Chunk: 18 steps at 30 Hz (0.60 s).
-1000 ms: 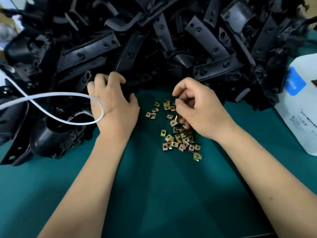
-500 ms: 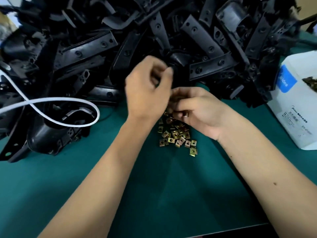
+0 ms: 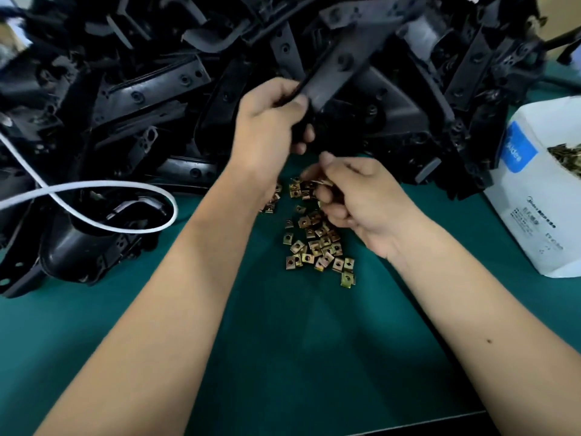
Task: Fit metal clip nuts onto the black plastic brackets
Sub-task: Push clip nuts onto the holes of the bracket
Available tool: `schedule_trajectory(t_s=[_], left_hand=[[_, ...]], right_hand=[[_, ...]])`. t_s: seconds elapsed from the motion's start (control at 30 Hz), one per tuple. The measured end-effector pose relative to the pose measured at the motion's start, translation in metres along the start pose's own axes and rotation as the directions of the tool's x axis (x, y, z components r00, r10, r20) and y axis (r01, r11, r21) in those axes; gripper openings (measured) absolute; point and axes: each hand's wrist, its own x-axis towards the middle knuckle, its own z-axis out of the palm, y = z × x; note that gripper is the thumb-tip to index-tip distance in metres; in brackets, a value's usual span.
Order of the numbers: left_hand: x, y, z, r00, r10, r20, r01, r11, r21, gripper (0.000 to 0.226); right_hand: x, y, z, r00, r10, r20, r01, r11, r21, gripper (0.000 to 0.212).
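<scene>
The bracket [image 3: 342, 62] in play is a long black plastic strip, lifted clear of the heap and slanting from the left hand [image 3: 270, 127] up toward one o'clock. The fingers of that hand are wrapped around its lower end, so the flat face with its holes is turned toward the person, presumably to present an edge where a nut can slide on. It is blurred, so I cannot tell which hole is meant.

Just below, at about five o'clock from that grip, the right hand [image 3: 358, 199] hovers over the loose clip nuts [image 3: 314, 240]. Its thumb and fingers are curled together and something brass-coloured glints at the fingertips, probably one clip nut pinched ready. The hands are near each other but not touching, which suits a short upward move to meet the bracket.

The nuts lie scattered on the green bench [image 3: 283, 357] right in front of the person, within easy reach of the picking hand. Behind them, from nine to two o'clock, the pile of black brackets [image 3: 141, 99] fills the far side. A white cord [image 3: 103, 187] loops over the pile at nine o'clock. At three o'clock stands an open white box [image 3: 534, 215] holding more brass nuts, likely the refill supply.
</scene>
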Motion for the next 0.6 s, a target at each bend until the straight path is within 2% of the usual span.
schedule_trajectory(t_s=[0.07, 0.17, 0.23, 0.27, 0.33, 0.4, 0.43, 0.5, 0.53, 0.6], left_hand=[[-0.013, -0.011, -0.024, 0.999, 0.035, -0.003, -0.035, 0.999, 0.027, 0.019], [-0.026, -0.031, -0.062, 0.986, 0.162, 0.043, -0.168, 0.944, 0.284, 0.023], [-0.030, -0.038, -0.074, 0.981, 0.181, 0.063, -0.191, 0.894, 0.405, 0.027], [-0.030, -0.038, -0.077, 0.976, 0.211, 0.061, -0.215, 0.861, 0.461, 0.027], [-0.029, -0.037, -0.076, 0.937, 0.342, 0.074, -0.317, 0.742, 0.590, 0.024], [-0.030, -0.033, -0.076, 0.892, 0.425, 0.153, -0.411, 0.626, 0.663, 0.014], [-0.032, -0.030, -0.075, 0.894, 0.400, 0.204, -0.425, 0.607, 0.671, 0.016], [-0.038, -0.027, -0.072, 0.918, 0.265, 0.294, -0.396, 0.633, 0.665, 0.040], [-0.041, -0.024, -0.068, 0.925, 0.208, 0.318, -0.369, 0.688, 0.625, 0.048], [-0.047, -0.016, -0.059, 0.933, 0.123, 0.339, -0.256, 0.887, 0.383, 0.049]], right_hand=[[0.002, -0.003, -0.002, 0.999, 0.040, -0.011, -0.038, 0.988, 0.149, 0.045], [0.005, -0.011, -0.010, 0.992, 0.121, 0.025, -0.120, 0.896, 0.427, 0.065], [0.006, -0.012, -0.015, 0.996, 0.077, 0.041, -0.087, 0.921, 0.380, 0.068], [0.006, -0.011, -0.015, 0.998, 0.048, 0.033, -0.056, 0.951, 0.304, 0.062], [0.004, -0.008, -0.013, 1.000, 0.017, -0.001, -0.017, 0.980, 0.199, 0.038], [0.004, -0.006, -0.010, 1.000, 0.002, -0.023, 0.004, 0.971, 0.238, 0.018], [0.003, -0.006, -0.009, 0.999, -0.036, -0.027, 0.042, 0.967, 0.252, 0.017], [0.001, -0.008, -0.009, 0.986, -0.165, 0.012, 0.160, 0.968, 0.191, 0.015], [-0.001, -0.009, -0.008, 0.971, -0.228, 0.069, 0.215, 0.963, 0.161, 0.013], [-0.004, -0.009, -0.005, 0.925, -0.301, 0.231, 0.269, 0.950, 0.161, 0.011]])
